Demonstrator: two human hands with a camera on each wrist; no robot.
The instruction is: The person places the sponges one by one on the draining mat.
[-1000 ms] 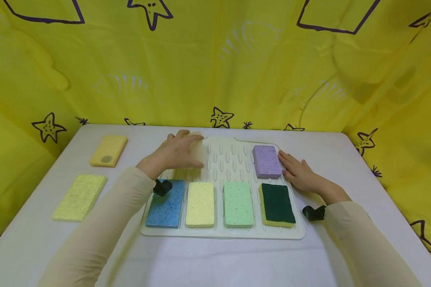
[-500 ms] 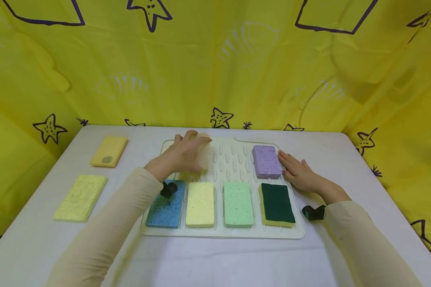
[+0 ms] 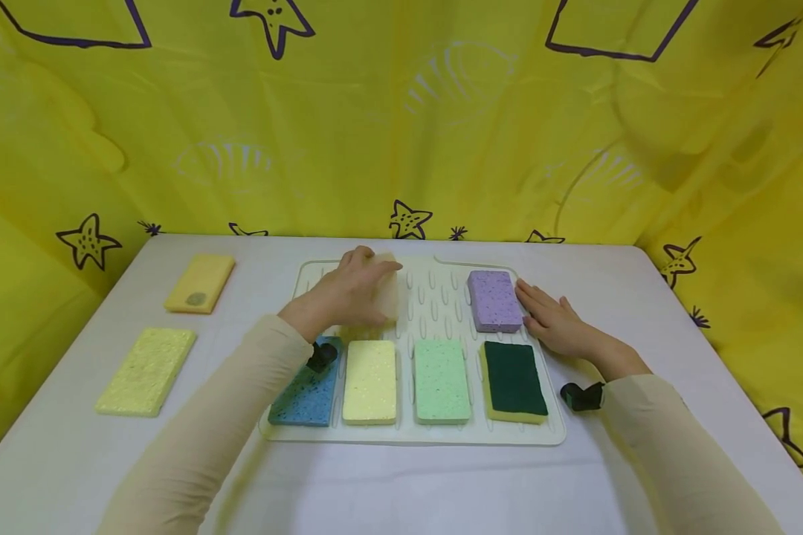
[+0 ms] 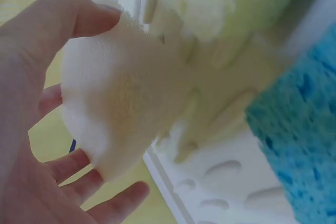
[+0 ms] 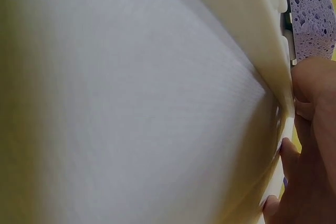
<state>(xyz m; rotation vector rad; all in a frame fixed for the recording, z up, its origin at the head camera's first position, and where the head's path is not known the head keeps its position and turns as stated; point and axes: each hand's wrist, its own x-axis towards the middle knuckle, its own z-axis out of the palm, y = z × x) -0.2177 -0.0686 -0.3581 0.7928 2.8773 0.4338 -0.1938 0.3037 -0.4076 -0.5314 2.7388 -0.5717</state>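
My left hand (image 3: 348,293) holds a cream-coloured sponge (image 3: 389,290) over the back row of a pale ribbed drying mat (image 3: 435,305). In the left wrist view the thumb lies on one side of the sponge (image 4: 121,87) and the fingertips on the other; its far end is close over the ridges. My right hand (image 3: 554,321) rests with extended fingers along the mat's right edge, right beside a purple sponge (image 3: 494,301). The right wrist view shows its fingertips (image 5: 289,153) against the mat's rim.
Across the mat's front row lie a blue sponge (image 3: 301,397), a pale yellow sponge (image 3: 369,383), a mint green sponge (image 3: 442,381) and a dark green-topped scouring sponge (image 3: 514,379). At left on the white table (image 3: 401,490) are an orange-yellow sponge (image 3: 204,279) and a yellow sponge (image 3: 146,371).
My left hand has shifted a short way right across the back of the mat, carrying the cream sponge with it. My right hand stays at the mat's edge.
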